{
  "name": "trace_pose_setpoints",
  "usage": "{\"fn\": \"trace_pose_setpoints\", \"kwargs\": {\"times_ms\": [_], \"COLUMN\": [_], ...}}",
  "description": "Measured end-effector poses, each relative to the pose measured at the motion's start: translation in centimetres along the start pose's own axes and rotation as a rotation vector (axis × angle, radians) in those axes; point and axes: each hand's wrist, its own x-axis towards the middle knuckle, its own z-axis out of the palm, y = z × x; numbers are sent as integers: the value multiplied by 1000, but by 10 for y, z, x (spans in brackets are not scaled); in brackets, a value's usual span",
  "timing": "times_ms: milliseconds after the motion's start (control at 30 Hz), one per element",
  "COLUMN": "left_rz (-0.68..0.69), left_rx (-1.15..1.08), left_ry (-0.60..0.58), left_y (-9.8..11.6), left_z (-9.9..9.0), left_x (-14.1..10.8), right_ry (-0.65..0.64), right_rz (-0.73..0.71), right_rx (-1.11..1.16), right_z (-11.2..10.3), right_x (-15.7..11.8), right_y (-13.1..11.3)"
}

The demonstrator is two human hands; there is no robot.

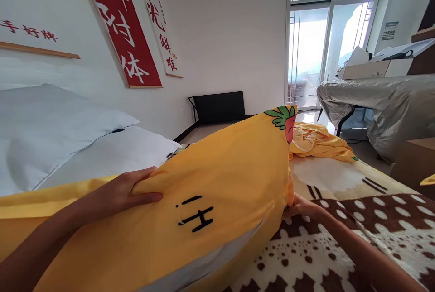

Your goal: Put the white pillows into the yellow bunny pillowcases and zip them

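firstly, at the left end of the bed (343, 256) lie two white pillows (50, 124). next comes my left hand (124, 190): thumb and fingers are nearly together, pinching a fold of the yellow cover (217, 160). this cover is raised above the near part of the bed and spreads between my hands; along its lower side, a long opening (204, 262) shows something pale inside. i think it is good to pinch only as firmly as needed, so the fold does not slip. then my right hand (301, 206) is closed about the cover's right edge; its fingertips are hidden, so how tightly it holds i cannot tell. it would be wise to keep this edge untwisted and to pull evenly. lastly, near the far edge of the bed, a crumpled yellow cloth (319, 142) lies.
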Motion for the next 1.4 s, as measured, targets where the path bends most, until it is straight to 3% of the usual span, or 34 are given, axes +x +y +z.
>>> {"fn": "trace_pose_setpoints", "kwargs": {"times_ms": [133, 300, 400, 500, 600, 667, 733, 800, 933, 1000, 1067, 1133, 1167, 1233, 1267, 1300, 1400], "left_rz": [-130, -254, -346, -353, -309, -291, -272, -233, -221, -158, 30, 358, 552, 922, 1005, 1043, 964], "left_rx": [-235, -258, -242, -273, -244, -139, -7, 117, 313, 467, 622, 678, 673, 688, 734, 776, 844], "left_ry": [-101, 127, 145, 91, 38, 63, 117, 140, 131, 230, 390, 485, 468, 297, 174, 63, -147], "left_y": [5, 27, 46, 52, 43, 35, 29, 24, 12, 14, 29, 54, 69, 96, 106, 114, 124], "left_z": [-6, -67, -87, -75, -46, -29, -19, -16, -20, -17, -4, 22, 41, 84, 107, 129, 186], "left_x": [13, 15, 6, -1, -4, -4, -4, -3, -4, -9, -18, -28, -32, -33, -29, -22, 13], "right_ry": [292, 364, 470, 677, 799, 611, 262, 33, 47, 69, 67, 23, 2, -10, -10, -17, -75], "right_rz": [-128, -138, -116, -140, -260, -489, -753, -868, -766, -762, -793, -802, -781, -698, -653, -615, -536], "right_rx": [-280, -455, -590, -701, -757, -870, -1024, -1132, -1250, -1275, -1246, -1199, -1185, -1179, -1185, -1191, -1224], "right_z": [17, -2, -17, -8, 30, 62, 87, 99, 90, 81, 76, 75, 74, 73, 72, 70, 62], "right_x": [18, 44, 61, 72, 61, 45, 31, 23, 22, 22, 19, 16, 15, 12, 10, 8, 3], "right_y": [14, -3, -20, -40, -60, -70, -76, -77, -68, -63, -60, -58, -58, -59, -60, -61, -65]}}
